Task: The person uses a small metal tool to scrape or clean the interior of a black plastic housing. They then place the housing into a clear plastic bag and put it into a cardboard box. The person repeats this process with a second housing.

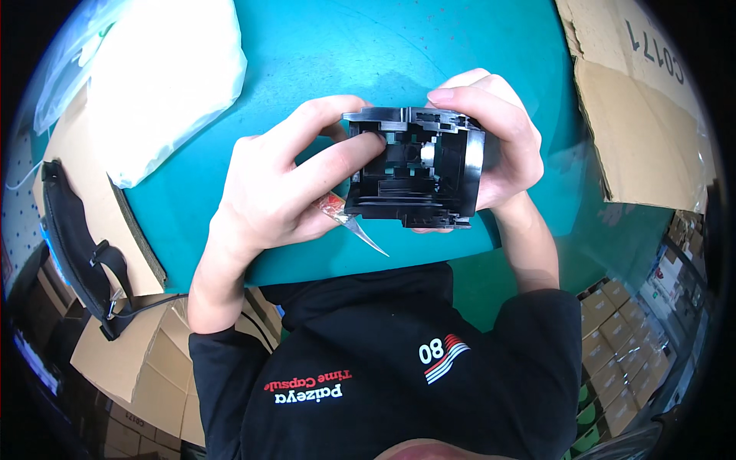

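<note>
A black plastic housing (414, 208) with an open, hollow middle is held above the table between my two hands. On its left side, my left hand (272, 180) is closed around the edge, one fingertip reaching into the opening. Tucked in the same hand is a pair of tweezers (359, 228) with a curved, pointed metal tip and a red patterned grip. The tip points down and to the right, below the housing. My right hand (512, 142) grips the housing from the right, the thumb near its top edge and other fingers partly hidden behind it.
The table has a green top (322, 54). A white plastic bag (172, 77) fills its far left, over cardboard. At the right edge stands an opened cardboard box (629, 130). A black strap (73, 230) lies at the left. Stacked small cartons (617, 337) sit at lower right.
</note>
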A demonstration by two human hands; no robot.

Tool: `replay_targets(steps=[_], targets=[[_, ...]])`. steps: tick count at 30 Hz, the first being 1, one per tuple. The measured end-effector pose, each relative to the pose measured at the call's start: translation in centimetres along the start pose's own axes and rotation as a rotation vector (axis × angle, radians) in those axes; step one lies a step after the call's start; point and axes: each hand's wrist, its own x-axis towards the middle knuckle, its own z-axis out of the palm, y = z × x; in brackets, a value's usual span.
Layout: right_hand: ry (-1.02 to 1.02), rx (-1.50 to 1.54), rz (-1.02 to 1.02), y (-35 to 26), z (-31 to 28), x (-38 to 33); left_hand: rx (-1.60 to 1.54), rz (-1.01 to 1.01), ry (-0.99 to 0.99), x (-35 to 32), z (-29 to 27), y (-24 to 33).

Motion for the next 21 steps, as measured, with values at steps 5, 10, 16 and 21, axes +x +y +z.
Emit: replay_targets(steps=[5,10,16,21], targets=[[-0.083,-0.071,-0.088,0.44,-0.22,-0.27,-0.084,-0.070,-0.054,0.25,-0.16,0.59],[-0.086,-0.058,-0.108,0.37,-0.07,-0.21,-0.138,-0.095,-0.075,0.38,-0.17,0.62],[-0.077,-0.052,-0.078,0.25,-0.30,-0.11,-0.159,-0.063,-0.045,0.17,-0.30,0.35],[-0.035,-0.021,-0.061,0.18,-0.21,-0.16,-0.177,0.061,0.027,0.00,-0.35,-0.21]])
